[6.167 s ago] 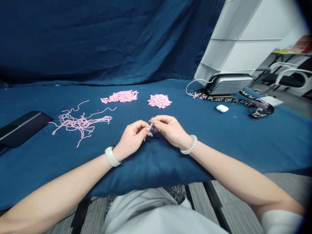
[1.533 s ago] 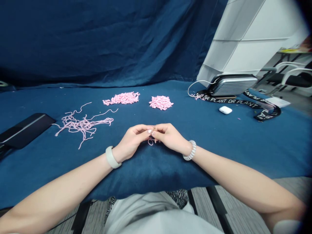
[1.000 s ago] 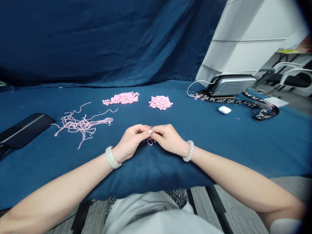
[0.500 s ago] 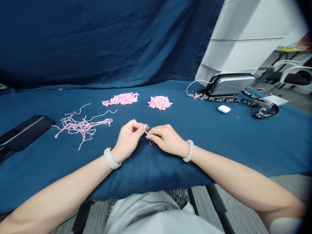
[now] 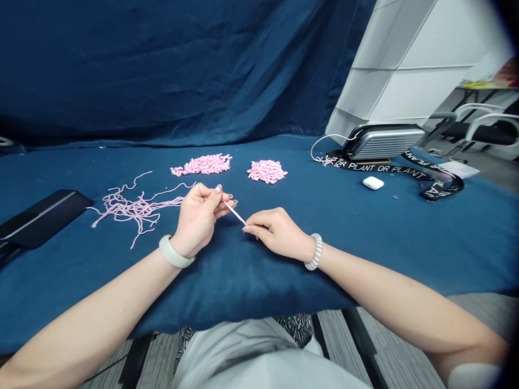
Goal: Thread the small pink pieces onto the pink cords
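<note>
My left hand (image 5: 198, 218) pinches one end of a short pink yarn strand (image 5: 234, 212) between thumb and fingertips. My right hand (image 5: 275, 233) holds the other end, with the strand pulled straight between them. Both hands are just above the blue-covered padded edge. Behind my left hand lies a tangle of long pink yarn strands (image 5: 133, 208), close to its fingers. Farther back are a heap of crinkled pink yarn pieces (image 5: 201, 164) and a smaller heap (image 5: 266, 171).
A black flat case (image 5: 40, 216) lies at the far left on the blue cloth (image 5: 284, 270). At the back right are a ribbed silver case (image 5: 383, 142), a white earbud case (image 5: 373, 183), and a black "DR PLANT" lanyard (image 5: 389, 169).
My hands have moved apart, the left going left and up. The small pink loop near my fingers has become a straight, taut strand.
</note>
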{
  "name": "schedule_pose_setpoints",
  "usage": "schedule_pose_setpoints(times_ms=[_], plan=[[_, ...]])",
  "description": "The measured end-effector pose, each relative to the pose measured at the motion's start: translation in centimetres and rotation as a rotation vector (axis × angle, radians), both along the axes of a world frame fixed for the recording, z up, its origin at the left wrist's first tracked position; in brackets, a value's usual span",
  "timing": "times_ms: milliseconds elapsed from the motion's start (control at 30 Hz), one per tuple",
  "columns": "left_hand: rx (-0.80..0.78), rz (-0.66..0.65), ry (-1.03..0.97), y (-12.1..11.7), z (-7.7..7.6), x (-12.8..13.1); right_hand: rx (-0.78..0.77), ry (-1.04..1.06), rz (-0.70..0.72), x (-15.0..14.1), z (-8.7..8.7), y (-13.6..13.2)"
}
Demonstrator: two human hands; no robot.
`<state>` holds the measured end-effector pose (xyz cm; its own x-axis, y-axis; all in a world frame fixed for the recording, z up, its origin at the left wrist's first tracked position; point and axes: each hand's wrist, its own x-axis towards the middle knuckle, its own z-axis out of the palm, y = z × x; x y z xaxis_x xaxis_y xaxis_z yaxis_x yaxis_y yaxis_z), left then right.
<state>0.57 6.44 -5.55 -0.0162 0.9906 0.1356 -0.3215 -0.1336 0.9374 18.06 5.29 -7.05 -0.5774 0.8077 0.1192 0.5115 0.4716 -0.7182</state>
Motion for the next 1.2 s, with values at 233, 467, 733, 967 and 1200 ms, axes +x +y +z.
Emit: schedule_pose_setpoints(times_ms=[233,467,733,967,1200], plan=[[0.019,0.099,-0.015,1.1,-0.3,-0.9,-0.024,-0.020,-0.041,-0.1,-0.5,0.1],[0.036,0.056,0.133,0.2,-1.3,-0.1,0.068,0.161,-0.272,-0.2,-0.4,0.1],[0.279,0.011,0.551,-1.2,-1.5,0.4,-0.381,0.350,-0.096,-1.0,-0.3,-0.3],[0.176,-0.057,0.456,-1.3,-2.2,0.8,-0.521,0.204,-0.061,-1.0,0.6,-0.4],[0.116,-0.218,0.377,-1.2,-2.1,0.7,-0.440,0.264,-0.023,-0.8,0.0,-0.1]])
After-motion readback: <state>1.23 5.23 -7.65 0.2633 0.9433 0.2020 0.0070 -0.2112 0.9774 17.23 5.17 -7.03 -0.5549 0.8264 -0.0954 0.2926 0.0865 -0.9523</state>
